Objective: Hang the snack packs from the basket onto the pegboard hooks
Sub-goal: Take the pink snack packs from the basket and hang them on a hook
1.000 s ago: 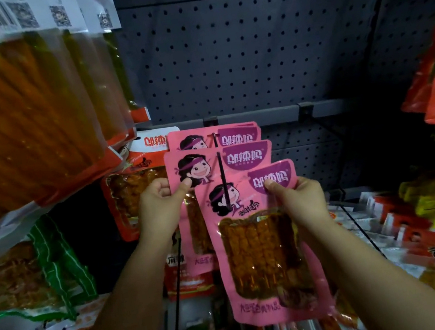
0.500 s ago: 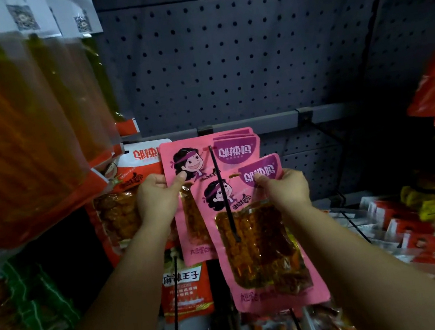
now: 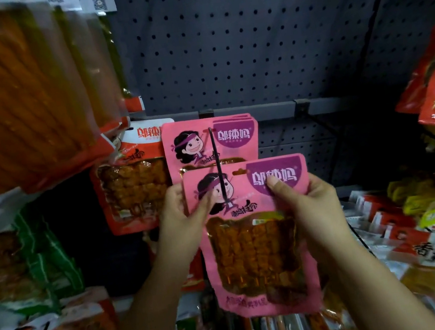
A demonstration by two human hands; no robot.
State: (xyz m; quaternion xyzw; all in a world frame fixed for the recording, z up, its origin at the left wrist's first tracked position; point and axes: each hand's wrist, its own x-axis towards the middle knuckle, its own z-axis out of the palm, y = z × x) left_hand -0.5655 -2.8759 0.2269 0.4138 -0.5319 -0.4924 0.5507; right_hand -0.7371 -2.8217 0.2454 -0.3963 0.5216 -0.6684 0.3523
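Presently both hands, left (image 3: 180,225) and right (image 3: 308,204), pinch one pack (image 3: 255,245) unthreaded below the hook (image 3: 217,162); others hang at 12 o'clock.

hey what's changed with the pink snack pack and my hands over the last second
The front pink pack went from tilted to upright, square under the hook. The left hand left the hung pink packs and took its left edge. The right hand still pinches its top right.

Head camera looks forward, slightly down, close to the pegboard (image 3: 248,44).
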